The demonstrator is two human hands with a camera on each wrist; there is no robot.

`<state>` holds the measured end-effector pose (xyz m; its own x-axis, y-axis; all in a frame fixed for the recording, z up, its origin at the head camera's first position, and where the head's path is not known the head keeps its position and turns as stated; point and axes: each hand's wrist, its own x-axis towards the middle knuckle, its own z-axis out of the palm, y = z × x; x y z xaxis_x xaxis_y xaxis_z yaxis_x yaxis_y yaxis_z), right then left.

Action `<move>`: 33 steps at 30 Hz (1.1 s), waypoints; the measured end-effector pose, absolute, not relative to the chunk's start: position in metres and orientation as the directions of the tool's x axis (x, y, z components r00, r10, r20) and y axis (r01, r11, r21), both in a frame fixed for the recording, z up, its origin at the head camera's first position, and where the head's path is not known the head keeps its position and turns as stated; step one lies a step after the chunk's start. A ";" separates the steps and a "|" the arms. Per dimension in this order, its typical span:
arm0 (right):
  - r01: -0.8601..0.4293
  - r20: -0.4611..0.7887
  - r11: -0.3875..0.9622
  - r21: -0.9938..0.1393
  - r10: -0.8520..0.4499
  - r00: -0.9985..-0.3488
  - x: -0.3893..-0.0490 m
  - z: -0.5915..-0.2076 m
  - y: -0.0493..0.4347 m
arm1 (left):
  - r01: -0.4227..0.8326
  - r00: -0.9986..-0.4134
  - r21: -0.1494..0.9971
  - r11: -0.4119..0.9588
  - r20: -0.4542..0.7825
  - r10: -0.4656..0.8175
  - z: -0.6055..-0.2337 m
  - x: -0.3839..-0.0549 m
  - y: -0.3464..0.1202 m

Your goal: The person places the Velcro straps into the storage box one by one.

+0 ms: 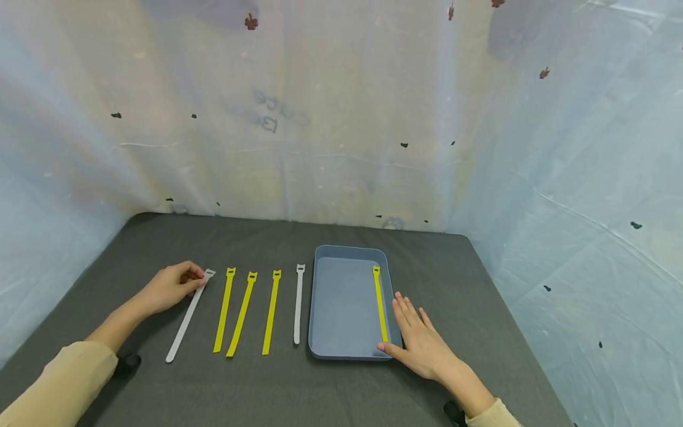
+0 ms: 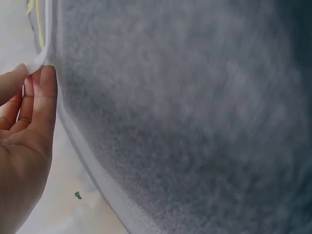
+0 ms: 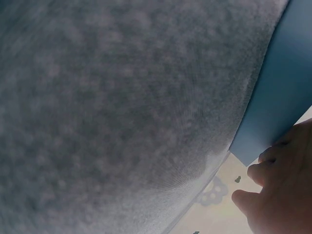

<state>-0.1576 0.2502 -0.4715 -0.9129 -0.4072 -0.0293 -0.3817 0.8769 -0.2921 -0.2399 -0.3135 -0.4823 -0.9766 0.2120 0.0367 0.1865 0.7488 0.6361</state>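
By the look of the layout, the work is at an early stage: of 6 hook-and-loop cable ties in view, 1 lies in the blue-grey tray (image 1: 341, 308) and 5 are outside it. The tie inside, the tray's yellow tie (image 1: 380, 302), lies along the right wall, slotted head at the far end. Left of the tray, on the dark grey worktop (image 1: 240, 394), lie the right-hand white tie (image 1: 299, 305) and 3 loose yellow ties (image 1: 271, 314), all with heads pointing far.

The left hand (image 1: 169, 289) pinches the left-hand white tie (image 1: 184, 332) near its head between thumb and fingertips; the left wrist view shows the strap bending at that grip.

The right hand (image 1: 418, 344) holds nothing in its grasp: its fingers are extended beside the tray's right wall, with the thumb at the near right rim.
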 end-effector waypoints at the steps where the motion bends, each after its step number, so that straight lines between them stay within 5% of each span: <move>1: -0.384 -0.026 0.876 -0.292 -0.408 -0.912 -0.158 -0.471 0.250 | 0.186 -0.977 0.638 0.747 0.041 0.208 -0.482 -0.239 -0.313; 33: -0.388 -0.030 0.874 -0.291 -0.414 -0.910 -0.158 -0.470 0.248 | 0.148 -0.988 0.730 0.667 0.139 0.067 -0.446 -0.208 -0.297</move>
<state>-0.1578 0.2484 -0.4699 -0.9098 -0.4140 -0.0299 -0.3883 0.8743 -0.2912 -0.2083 -0.2966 -0.4456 -0.9880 0.0665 0.1392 0.1478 0.6669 0.7303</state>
